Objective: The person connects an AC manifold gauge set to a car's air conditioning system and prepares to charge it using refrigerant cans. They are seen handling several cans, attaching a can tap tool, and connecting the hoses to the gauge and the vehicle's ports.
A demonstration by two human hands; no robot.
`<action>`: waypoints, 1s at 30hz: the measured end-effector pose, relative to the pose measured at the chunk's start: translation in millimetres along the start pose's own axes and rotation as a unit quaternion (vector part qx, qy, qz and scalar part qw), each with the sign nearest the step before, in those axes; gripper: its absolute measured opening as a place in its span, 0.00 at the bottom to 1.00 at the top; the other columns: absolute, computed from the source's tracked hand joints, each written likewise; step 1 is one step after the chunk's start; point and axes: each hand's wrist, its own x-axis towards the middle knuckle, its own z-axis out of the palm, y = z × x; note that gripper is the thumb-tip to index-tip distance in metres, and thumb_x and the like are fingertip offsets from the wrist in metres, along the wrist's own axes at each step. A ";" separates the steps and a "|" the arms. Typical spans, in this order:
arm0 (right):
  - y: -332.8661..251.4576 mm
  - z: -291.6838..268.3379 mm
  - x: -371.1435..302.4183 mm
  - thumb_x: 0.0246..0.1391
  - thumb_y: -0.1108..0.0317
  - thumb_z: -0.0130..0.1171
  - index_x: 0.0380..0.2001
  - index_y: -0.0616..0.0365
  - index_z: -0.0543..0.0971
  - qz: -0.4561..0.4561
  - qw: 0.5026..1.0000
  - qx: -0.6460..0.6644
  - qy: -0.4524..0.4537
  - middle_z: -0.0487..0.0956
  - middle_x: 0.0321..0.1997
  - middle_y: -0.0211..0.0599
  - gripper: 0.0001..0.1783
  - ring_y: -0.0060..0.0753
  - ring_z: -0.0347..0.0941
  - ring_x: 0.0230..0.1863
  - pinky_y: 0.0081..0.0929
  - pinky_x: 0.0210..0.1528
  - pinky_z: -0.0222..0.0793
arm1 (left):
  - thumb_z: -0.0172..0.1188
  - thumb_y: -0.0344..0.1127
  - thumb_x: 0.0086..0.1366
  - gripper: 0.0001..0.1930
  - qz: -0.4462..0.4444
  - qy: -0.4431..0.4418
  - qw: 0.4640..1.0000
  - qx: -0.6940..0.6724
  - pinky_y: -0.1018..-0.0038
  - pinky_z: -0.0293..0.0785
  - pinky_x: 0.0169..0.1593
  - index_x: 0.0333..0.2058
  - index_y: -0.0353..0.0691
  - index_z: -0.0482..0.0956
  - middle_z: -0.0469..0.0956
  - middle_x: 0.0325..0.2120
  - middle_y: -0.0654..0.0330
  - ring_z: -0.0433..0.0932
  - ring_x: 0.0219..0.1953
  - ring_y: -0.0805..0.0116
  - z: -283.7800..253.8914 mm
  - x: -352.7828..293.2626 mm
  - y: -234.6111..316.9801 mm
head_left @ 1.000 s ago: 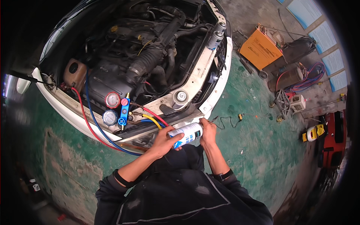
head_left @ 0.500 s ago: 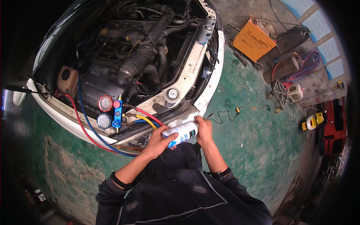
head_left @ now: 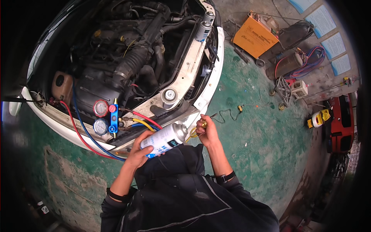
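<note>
My left hand [head_left: 140, 153] is closed around a white and blue refrigerant can [head_left: 164, 140], tilted with its metal top up and to the right. Just right of that top, my right hand [head_left: 208, 135] grips a brass can tap [head_left: 204, 124] in its curled fingers. A loop of yellow hose [head_left: 192, 133] shows beside that hand; the can and the tap are apart. A manifold gauge set [head_left: 113, 118] with a blue body, a red dial and a blue dial stands at the car's front edge, with red, blue and yellow hoses running from it.
The car's open engine bay [head_left: 116, 58] lies ahead. One can [head_left: 169, 97] stands on its white front frame, and two more cans, including a near one [head_left: 203, 31], stand farther along. An orange machine [head_left: 255, 36] and a tank [head_left: 284, 65] are at far right on the green floor.
The can's top and my right hand have come apart; the brass tap now shows in my right hand. The can has shifted left and tips upward more. The whole view has shifted slightly.
</note>
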 end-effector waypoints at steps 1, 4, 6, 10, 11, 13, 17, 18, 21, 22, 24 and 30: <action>-0.3 1.0 -1.2 0.60 0.62 0.60 0.26 0.53 0.70 0.002 1.000 0.007 -0.010 0.71 0.20 0.30 0.13 0.16 0.55 0.16 0.19 0.21 0.49 | 0.69 0.36 0.59 0.32 -0.001 0.002 1.000 -0.001 0.65 0.83 0.42 0.58 0.30 0.65 0.77 0.45 0.48 0.83 0.43 0.57 -1.8 -3.6 -2.4; -1.6 5.5 -4.2 0.61 0.61 0.60 0.26 0.53 0.70 -0.002 1.000 -0.012 -0.004 0.71 0.21 0.30 0.14 0.15 0.55 0.16 0.18 0.21 0.49 | 0.75 0.47 0.51 0.40 0.016 -0.015 0.999 -0.043 0.61 0.84 0.48 0.55 0.31 0.65 0.77 0.48 0.46 0.82 0.48 0.53 -5.8 -11.6 -4.3; -3.5 10.8 -9.0 0.62 0.61 0.60 0.25 0.53 0.70 -0.003 1.000 -0.021 -0.009 0.71 0.21 0.30 0.14 0.15 0.55 0.17 0.18 0.21 0.49 | 0.76 0.47 0.49 0.41 0.020 -0.023 0.998 -0.053 0.64 0.81 0.51 0.56 0.30 0.66 0.77 0.48 0.48 0.81 0.49 0.57 -7.8 -14.7 -6.6; -8.6 23.2 -18.8 0.63 0.61 0.61 0.26 0.54 0.71 -0.018 0.998 -0.041 -0.039 0.71 0.22 0.31 0.15 0.14 0.54 0.18 0.17 0.21 0.49 | 0.77 0.48 0.43 0.44 0.017 -0.022 0.998 -0.052 0.69 0.76 0.54 0.55 0.28 0.69 0.77 0.47 0.51 0.80 0.49 0.61 -10.7 -19.8 -4.6; -10.7 26.0 -22.4 0.63 0.61 0.60 0.26 0.55 0.71 -0.027 0.997 -0.051 -0.054 0.72 0.23 0.31 0.15 0.14 0.54 0.18 0.16 0.21 0.48 | 0.77 0.48 0.43 0.44 0.016 -0.025 0.998 -0.054 0.69 0.76 0.54 0.55 0.28 0.69 0.78 0.47 0.50 0.80 0.49 0.62 -10.9 -19.7 -4.3; -14.4 33.6 -34.4 0.63 0.64 0.61 0.29 0.57 0.73 -0.048 0.991 -0.068 -0.106 0.74 0.26 0.31 0.12 0.14 0.58 0.21 0.15 0.24 0.52 | 0.77 0.49 0.43 0.44 0.014 -0.025 0.999 -0.037 0.67 0.77 0.55 0.54 0.29 0.68 0.77 0.47 0.49 0.81 0.49 0.60 -12.9 -18.8 -4.4; -24.3 61.5 -67.2 0.58 0.73 0.65 0.39 0.64 0.78 -0.114 0.951 -0.150 -0.246 0.78 0.35 0.32 0.08 0.16 0.70 0.34 0.15 0.34 0.62 | 0.77 0.48 0.43 0.44 0.006 -0.021 0.999 -0.023 0.69 0.76 0.55 0.55 0.28 0.70 0.78 0.47 0.51 0.80 0.49 0.62 -10.7 -15.4 -4.0; -29.5 63.0 -72.2 0.52 0.79 0.69 0.43 0.65 0.79 -0.098 0.946 -0.150 -0.269 0.79 0.39 0.31 0.14 0.19 0.73 0.41 0.19 0.41 0.68 | 0.77 0.48 0.43 0.44 0.005 -0.022 0.999 -0.023 0.69 0.76 0.55 0.55 0.28 0.70 0.78 0.47 0.51 0.80 0.49 0.62 -9.4 -14.8 -3.4; -38.2 84.1 -94.2 0.45 0.78 0.72 0.43 0.66 0.78 -0.133 0.927 -0.259 -0.237 0.79 0.38 0.35 0.20 0.24 0.74 0.40 0.23 0.43 0.70 | 0.77 0.49 0.43 0.44 0.005 -0.011 1.000 -0.017 0.69 0.76 0.55 0.55 0.29 0.70 0.78 0.47 0.52 0.80 0.49 0.62 -8.5 -13.0 -3.0; -40.7 85.0 -96.6 0.43 0.82 0.72 0.43 0.66 0.78 -0.132 0.920 -0.282 -0.237 0.80 0.39 0.36 0.21 0.25 0.76 0.42 0.24 0.46 0.71 | 0.77 0.49 0.44 0.44 0.003 -0.011 1.000 -0.014 0.69 0.76 0.55 0.55 0.29 0.70 0.78 0.47 0.52 0.80 0.49 0.63 -8.2 -12.7 -2.6; -40.2 91.2 -100.0 0.43 0.82 0.72 0.42 0.65 0.78 -0.151 0.916 -0.289 -0.235 0.80 0.39 0.36 0.21 0.25 0.76 0.43 0.25 0.47 0.72 | 0.77 0.49 0.44 0.43 0.002 -0.010 1.000 -0.011 0.70 0.76 0.55 0.55 0.29 0.70 0.78 0.47 0.52 0.80 0.49 0.63 -7.5 -12.1 -1.9; -37.3 97.4 -101.3 0.45 0.85 0.71 0.42 0.64 0.78 -0.179 0.903 -0.295 -0.255 0.81 0.41 0.37 0.19 0.25 0.78 0.44 0.25 0.47 0.74 | 0.76 0.48 0.45 0.43 0.007 -0.008 1.000 0.000 0.70 0.73 0.56 0.56 0.30 0.70 0.77 0.48 0.53 0.79 0.51 0.64 -16.1 -12.2 -4.2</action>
